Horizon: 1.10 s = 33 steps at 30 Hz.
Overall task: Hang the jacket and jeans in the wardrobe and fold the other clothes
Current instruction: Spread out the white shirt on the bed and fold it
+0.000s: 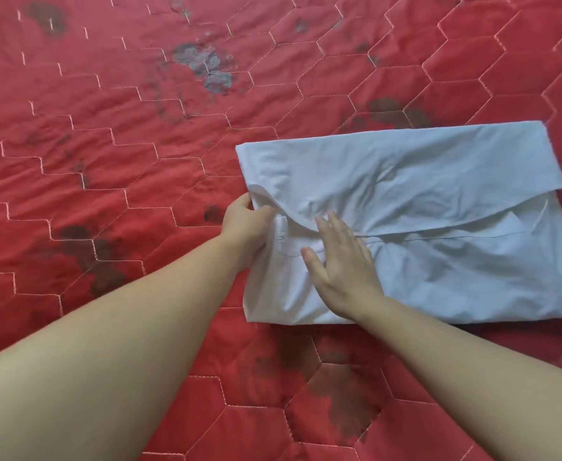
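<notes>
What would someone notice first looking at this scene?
A partly folded white garment lies right of centre on a red quilt stitched in hexagons and marked with dark and grey blotches. The left hand grips the garment's left edge, while the right hand lies flat on the cloth beside it, fingers straight.

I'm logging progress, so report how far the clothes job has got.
Done: the white garment lies on the red quilt folded into a rectangle. In hand: the left hand grips its left edge while the right hand presses flat on it. Left: no jacket, jeans or wardrobe are visible, so hanging can't be judged.
</notes>
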Tool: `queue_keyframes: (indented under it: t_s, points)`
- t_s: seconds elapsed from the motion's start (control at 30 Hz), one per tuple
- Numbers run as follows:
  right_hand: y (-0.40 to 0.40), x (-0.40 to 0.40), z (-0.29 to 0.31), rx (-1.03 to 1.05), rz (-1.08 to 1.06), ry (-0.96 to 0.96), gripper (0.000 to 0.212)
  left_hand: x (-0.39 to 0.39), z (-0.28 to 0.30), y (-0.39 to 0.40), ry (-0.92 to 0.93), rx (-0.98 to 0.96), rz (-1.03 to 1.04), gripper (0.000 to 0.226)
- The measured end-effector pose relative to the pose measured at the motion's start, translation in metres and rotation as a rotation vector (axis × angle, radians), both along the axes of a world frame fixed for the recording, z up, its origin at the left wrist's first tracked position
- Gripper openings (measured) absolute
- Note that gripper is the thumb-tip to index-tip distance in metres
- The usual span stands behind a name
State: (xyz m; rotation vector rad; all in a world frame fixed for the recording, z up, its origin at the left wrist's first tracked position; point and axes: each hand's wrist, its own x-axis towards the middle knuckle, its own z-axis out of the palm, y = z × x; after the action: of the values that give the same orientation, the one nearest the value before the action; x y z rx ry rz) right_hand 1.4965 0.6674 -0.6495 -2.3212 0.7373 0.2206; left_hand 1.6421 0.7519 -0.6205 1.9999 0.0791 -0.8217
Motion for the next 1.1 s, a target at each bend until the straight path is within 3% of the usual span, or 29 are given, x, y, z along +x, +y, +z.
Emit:
queue_keyframes:
  t_s: [0.17, 0.33, 0.43, 0.53, 0.73, 0.97, 1.1]
  points:
    - [-0.017, 0.01, 0.031, 0.611, -0.384, -0.211, 0.066, -0.024, 0.031, -0.04, -0.094, -0.054, -0.121, 0.013]
    - [-0.057, 0.012, 0.048, 1.157, -0.707, -0.362, 0.08, -0.058, 0.048, -0.093, -0.123, -0.12, -0.282, 0.03]
    - [-0.088, -0.004, 0.062, 1.185, -0.716, -0.366, 0.057, -0.08, 0.053, -0.123, -0.138, -0.161, -0.384, 0.024]
    - [-0.122, -0.028, 0.07, 1.278, -0.659, -0.373, 0.041, -0.1, 0.058, -0.154, -0.062, -0.182, -0.443, 0.04]
    - [-0.189, -0.073, 0.082, 1.37, -0.701, -0.315, 0.043, -0.132, 0.059, -0.218, 0.127, -0.224, -0.53, 0.077]
    - [-0.263, -0.113, 0.054, 1.459, -0.721, -0.444, 0.03, -0.16, 0.045, -0.29, 0.332, -0.222, -0.542, 0.088]
    - [-0.286, -0.132, 0.028, 1.301, -0.687, -0.259, 0.03, -0.163, 0.017, -0.305, 0.445, -0.206, -0.462, 0.082]
